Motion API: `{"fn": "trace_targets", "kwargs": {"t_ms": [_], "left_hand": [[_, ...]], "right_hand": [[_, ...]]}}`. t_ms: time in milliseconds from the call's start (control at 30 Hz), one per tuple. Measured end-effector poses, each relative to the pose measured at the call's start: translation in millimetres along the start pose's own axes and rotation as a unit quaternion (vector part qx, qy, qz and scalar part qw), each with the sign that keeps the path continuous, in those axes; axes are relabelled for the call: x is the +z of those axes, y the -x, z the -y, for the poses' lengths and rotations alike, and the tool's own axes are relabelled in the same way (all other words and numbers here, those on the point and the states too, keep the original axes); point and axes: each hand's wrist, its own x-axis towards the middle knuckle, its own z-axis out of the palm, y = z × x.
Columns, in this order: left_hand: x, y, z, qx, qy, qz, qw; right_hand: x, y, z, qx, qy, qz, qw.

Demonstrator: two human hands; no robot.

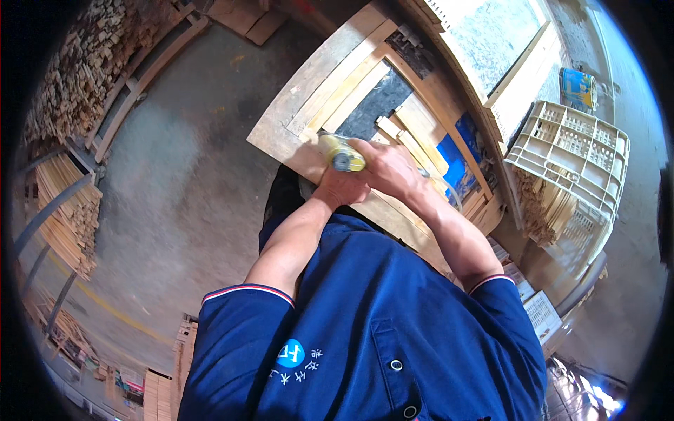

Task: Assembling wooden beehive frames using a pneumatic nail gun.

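Fingers [379,156] of the right hand [390,168] gripped one yellow tool [341,152]; the left hand [342,188] lay closed at its six o'clock, over one wooden surface [281,137].

A pale lattice plastic crate [572,151] sits at the right, near a blue and yellow tin can [577,88]. Stacks of cut wooden sticks [67,210] line the left, above the grey concrete floor [175,175].

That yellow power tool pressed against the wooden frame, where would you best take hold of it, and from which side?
Probably around its rounded body. The yellow cylindrical power tool lies with its grey end cap facing up toward the camera, so a hand best wraps it from the right side, as the right hand does. The left hand sits just below it, over the near edge of the wooden frame.
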Motion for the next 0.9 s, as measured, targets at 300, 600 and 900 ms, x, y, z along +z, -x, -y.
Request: {"fn": "trace_targets", "kwargs": {"t_ms": [300, 600, 900], "left_hand": [[-28.9, -18.0, -14.8, 0.110, -0.082, -0.084, 0.987], [-18.6, -16.9, -21.0, 0.141, -0.161, -0.087, 0.973], [-10.2, -20.8, -20.6, 0.158, -0.223, -0.077, 0.959]], "right_hand": [[-1.4, 189.0, -74.6, 0.346, -0.125, -0.166, 0.915], [97.6, 435.2, -223.5, 0.636, -0.073, -0.305, 0.705], [176.4, 517.8, -336.3, 0.724, -0.043, -0.257, 0.639]]}}
